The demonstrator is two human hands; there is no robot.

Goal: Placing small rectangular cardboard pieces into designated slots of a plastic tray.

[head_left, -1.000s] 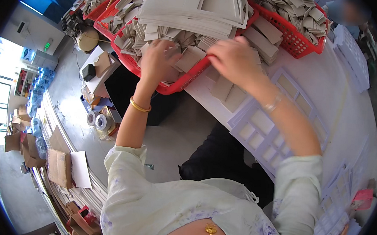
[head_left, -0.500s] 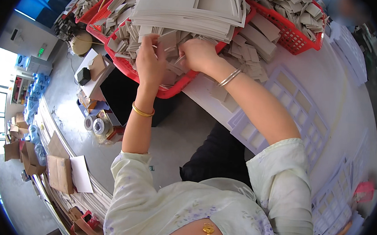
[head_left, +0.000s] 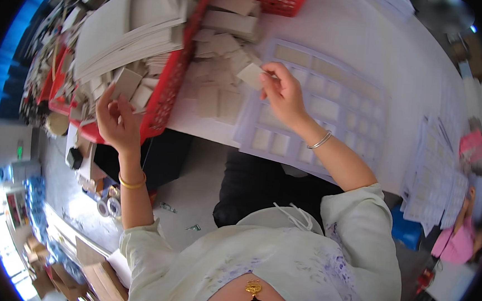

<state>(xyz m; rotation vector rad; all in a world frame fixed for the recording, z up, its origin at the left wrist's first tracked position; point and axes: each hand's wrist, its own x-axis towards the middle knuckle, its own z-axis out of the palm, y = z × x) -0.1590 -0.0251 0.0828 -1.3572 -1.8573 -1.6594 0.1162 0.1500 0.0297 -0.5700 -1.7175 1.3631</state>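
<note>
Card piece (head_left: 251,74) now lifted, right hand (head_left: 283,95) withdrawn

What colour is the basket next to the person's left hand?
Red. The basket shows best in the head view, beside the left hand, full of grey card pieces.

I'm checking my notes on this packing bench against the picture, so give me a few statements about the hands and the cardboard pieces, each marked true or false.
1. The right hand holds a small grey card piece. True.
2. The left hand is empty. False: it holds a card square.
3. The basket is blue. False: it is red.
4. A grid tray with square pockets lies under the right hand. True.
5. Both wrists are bare. False: each wears a bangle.
</note>
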